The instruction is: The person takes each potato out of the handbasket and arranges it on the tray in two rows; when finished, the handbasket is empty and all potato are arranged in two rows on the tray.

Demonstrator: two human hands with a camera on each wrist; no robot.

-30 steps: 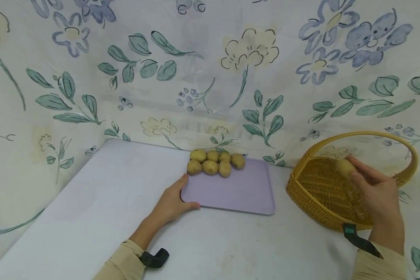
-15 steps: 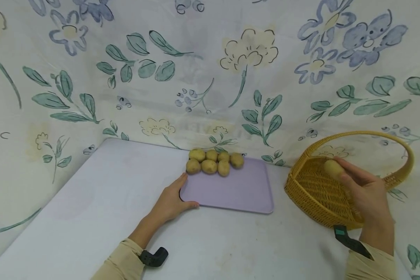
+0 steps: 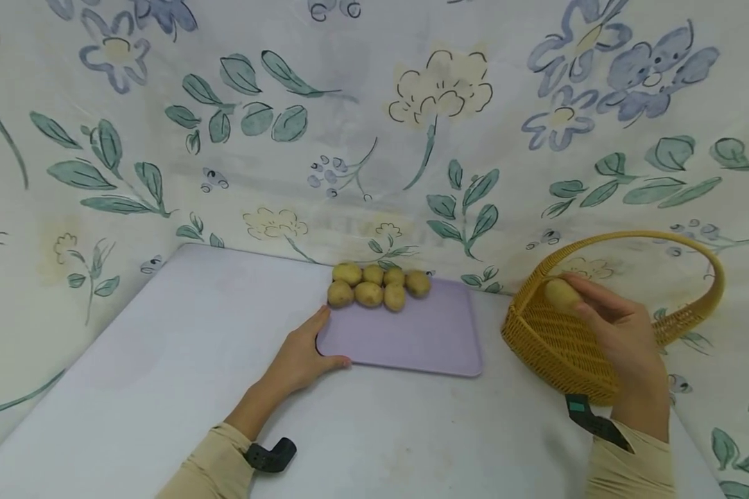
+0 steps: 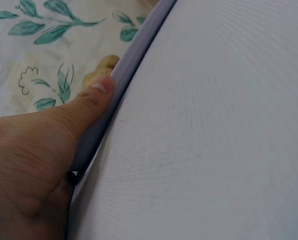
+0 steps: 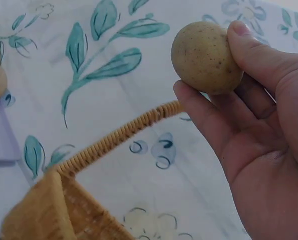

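My right hand (image 3: 624, 336) pinches a potato (image 3: 562, 296) between thumb and fingers, over the left part of the wicker basket (image 3: 552, 353). In the right wrist view the same potato (image 5: 206, 57) is round and brown-speckled, held at the fingertips above the basket handle (image 5: 123, 132). My left hand (image 3: 296, 357) holds the near left corner of a lilac tray (image 3: 406, 339), thumb along the front rim and fingers by the left side. In the left wrist view the thumb lies on the tray's rim (image 4: 138, 47). Several potatoes (image 3: 368, 294) sit in two rows at the tray's back left.
The basket's tall arched handle (image 3: 636, 235) rises close to my right hand. A white table (image 3: 162, 360) bears the tray and basket. Floral cloth (image 3: 349, 138) hangs right behind them.
My right hand has carried the potato leftward across the basket. The left hand stays at the tray corner, and the view has shifted slightly.
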